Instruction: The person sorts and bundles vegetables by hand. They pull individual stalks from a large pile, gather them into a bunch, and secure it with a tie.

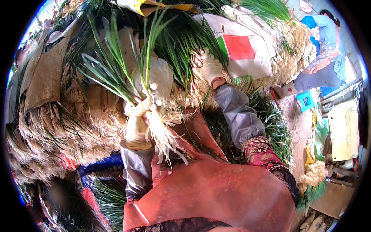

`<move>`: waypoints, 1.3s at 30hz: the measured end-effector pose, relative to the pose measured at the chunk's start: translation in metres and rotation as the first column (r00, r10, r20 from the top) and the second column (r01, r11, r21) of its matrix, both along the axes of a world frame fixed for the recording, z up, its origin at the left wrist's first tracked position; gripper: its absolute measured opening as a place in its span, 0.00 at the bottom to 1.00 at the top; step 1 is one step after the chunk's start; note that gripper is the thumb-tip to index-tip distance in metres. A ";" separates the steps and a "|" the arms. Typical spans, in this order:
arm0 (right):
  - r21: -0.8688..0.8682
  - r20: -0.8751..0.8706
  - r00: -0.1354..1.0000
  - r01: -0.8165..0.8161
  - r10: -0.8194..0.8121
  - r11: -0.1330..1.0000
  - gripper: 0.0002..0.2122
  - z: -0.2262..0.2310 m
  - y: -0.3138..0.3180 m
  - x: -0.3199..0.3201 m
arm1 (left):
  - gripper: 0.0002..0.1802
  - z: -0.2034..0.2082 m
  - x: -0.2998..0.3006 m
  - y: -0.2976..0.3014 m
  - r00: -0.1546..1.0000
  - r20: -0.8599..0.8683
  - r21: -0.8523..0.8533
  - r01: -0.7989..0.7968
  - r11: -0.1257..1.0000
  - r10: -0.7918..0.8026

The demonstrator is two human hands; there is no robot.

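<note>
My left hand (140, 121), in a pale, soiled glove, is closed around a small bunch of green onions (143, 83). Their green leaves fan upward and their pale roots (158, 129) hang down in front of my red apron. To the right and farther off, my right hand (211, 69), gloved too, grips the white-pink lower stalks of other green onions (185, 50) at the heap's near side. Its fingers are partly hidden among them. Grey sleeve covers are on both forearms.
Heaped green onions (77, 131) with shaggy roots stretch along the left, partly under brown cloth (44, 77). A white woven sack (251, 50) covers part of the heap at right. Another person (326, 50) stands at far right, near a blue stool (306, 101) and cream panel (344, 129).
</note>
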State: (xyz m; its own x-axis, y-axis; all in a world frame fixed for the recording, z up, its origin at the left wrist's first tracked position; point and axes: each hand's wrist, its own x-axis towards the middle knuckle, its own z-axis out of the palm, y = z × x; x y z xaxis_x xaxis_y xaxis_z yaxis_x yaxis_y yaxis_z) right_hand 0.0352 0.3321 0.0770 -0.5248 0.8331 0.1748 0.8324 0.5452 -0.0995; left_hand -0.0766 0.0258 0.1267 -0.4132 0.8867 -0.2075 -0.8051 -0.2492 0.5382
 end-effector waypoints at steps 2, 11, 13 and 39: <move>-0.123 0.062 0.996 0.065 -0.058 0.990 0.53 0.012 -0.006 -0.036 | 0.08 -0.015 -0.007 -0.003 0.978 -0.163 -0.161 -0.154 0.975 0.127; -0.705 -0.607 0.705 -0.265 -0.367 0.658 0.38 -0.019 0.039 -0.047 | 0.19 -0.083 0.038 0.004 0.964 0.136 -0.060 0.239 0.969 -0.229; -0.623 -0.698 0.247 -0.674 -0.672 0.398 0.32 -0.030 0.066 -0.051 | 0.17 -0.051 0.035 -0.004 0.970 0.098 0.023 0.222 0.975 -0.223; 0.433 -0.283 0.900 -0.188 0.331 0.881 0.18 0.000 -0.091 0.048 | 0.21 -0.072 0.044 0.008 0.999 -0.042 -0.315 0.017 0.949 -0.032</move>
State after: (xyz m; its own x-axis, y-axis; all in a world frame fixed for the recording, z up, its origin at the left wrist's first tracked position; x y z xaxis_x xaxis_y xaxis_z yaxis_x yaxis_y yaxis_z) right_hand 0.0834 0.2412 0.0774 -0.5605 0.5018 0.6589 0.6076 0.7897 -0.0845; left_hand -0.0321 0.0341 0.0546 -0.4080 0.7894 -0.4587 -0.7814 -0.0421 0.6227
